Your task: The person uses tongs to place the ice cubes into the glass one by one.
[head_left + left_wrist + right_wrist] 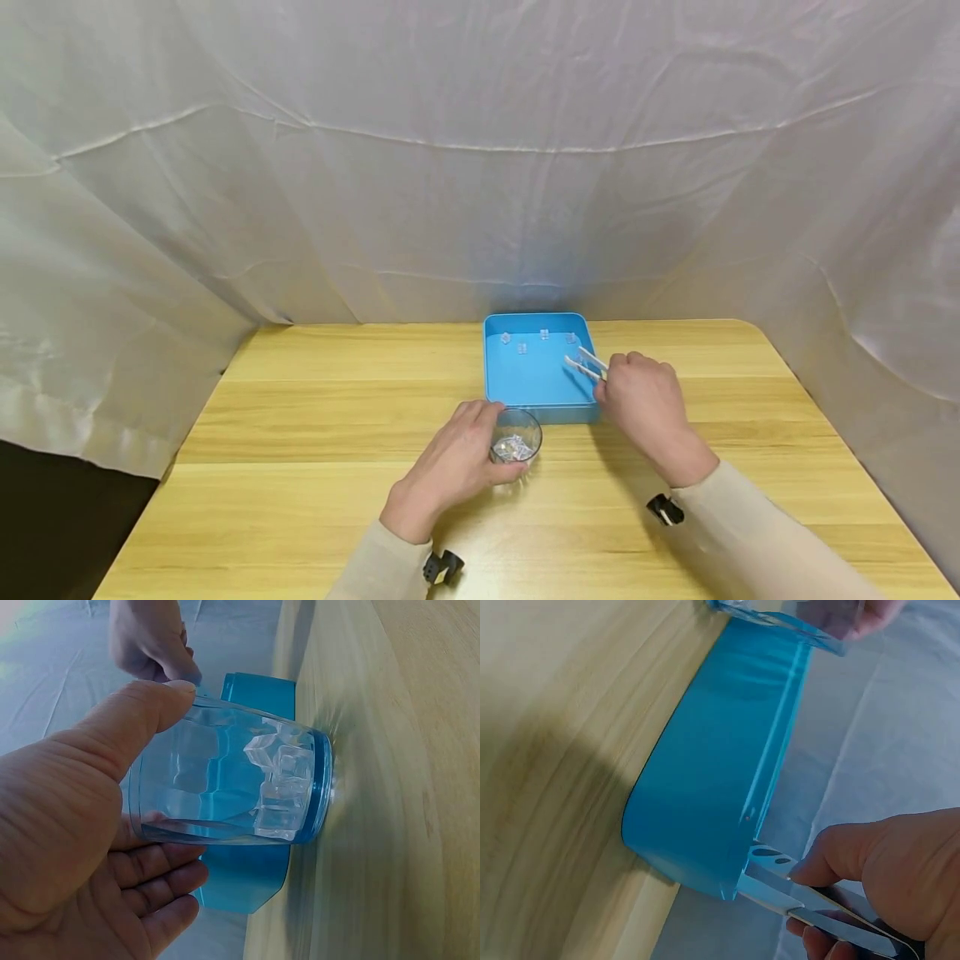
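Observation:
A clear drinking glass (191,780) stands on the table with several clear, ice-like cubes (283,776) in its base. My left hand (453,454) holds it from the left, thumb on the near side and fingers behind. In my right hand (647,408) is a pair of tongs (851,930) with white tips, gripped between thumb and fingers. The tong tips are apart and reach over the right side of a blue tray (517,379), close to a clear cube (580,359). Other clear cubes (522,348) lie scattered across the tray's far half. In the right wrist view the tray wall hides the tong ends.
The blue tray sits near the table's back edge, right behind the glass. Around them spreads a light wooden table (300,467). A pale grey curtain (450,208) hangs behind and along both sides.

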`<state>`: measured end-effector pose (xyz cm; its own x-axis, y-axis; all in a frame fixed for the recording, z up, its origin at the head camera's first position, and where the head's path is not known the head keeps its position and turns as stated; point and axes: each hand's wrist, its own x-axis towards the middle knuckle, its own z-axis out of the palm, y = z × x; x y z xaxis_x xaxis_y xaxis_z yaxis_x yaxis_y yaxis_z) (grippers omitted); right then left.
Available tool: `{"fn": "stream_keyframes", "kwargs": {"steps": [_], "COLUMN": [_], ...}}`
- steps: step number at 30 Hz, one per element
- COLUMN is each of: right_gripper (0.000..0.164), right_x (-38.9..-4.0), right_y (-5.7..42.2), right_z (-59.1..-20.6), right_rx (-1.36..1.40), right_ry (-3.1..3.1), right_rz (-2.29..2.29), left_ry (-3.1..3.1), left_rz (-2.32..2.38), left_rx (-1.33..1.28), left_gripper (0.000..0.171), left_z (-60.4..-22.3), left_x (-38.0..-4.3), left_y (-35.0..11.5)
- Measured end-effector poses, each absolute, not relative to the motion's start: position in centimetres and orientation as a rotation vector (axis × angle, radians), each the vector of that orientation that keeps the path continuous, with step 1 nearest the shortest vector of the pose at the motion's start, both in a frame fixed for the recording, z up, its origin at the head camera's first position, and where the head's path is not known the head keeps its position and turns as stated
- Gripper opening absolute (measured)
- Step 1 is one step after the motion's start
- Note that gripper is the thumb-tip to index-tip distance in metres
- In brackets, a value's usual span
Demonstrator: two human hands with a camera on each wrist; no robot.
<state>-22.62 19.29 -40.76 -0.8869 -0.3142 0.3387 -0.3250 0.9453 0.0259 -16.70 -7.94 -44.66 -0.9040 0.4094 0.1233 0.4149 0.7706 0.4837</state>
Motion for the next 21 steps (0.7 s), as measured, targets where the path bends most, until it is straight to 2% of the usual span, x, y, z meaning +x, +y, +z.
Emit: {"fn": "stream_keyframes", "kwargs": {"steps": [14,21], "right_gripper": [0.026,0.028], "right_x": [-24.8,-24.9], "right_y": [17.2,17.0], "right_z": [-41.6,-40.9], "right_rx": [0.48,0.41], "right_ry": [-2.761,-2.884], "right_rz": [-0.175,-0.099], "left_ry": [-2.949,-2.951], "left_rz": [-0.808,-0.809], "left_rx": [-0.685,-0.679], "left_gripper": [0.083,0.083], "left_z": [-44.7,-44.7], "left_x": [-16.8,-16.9], "left_y": [-7.8,-7.8]}}
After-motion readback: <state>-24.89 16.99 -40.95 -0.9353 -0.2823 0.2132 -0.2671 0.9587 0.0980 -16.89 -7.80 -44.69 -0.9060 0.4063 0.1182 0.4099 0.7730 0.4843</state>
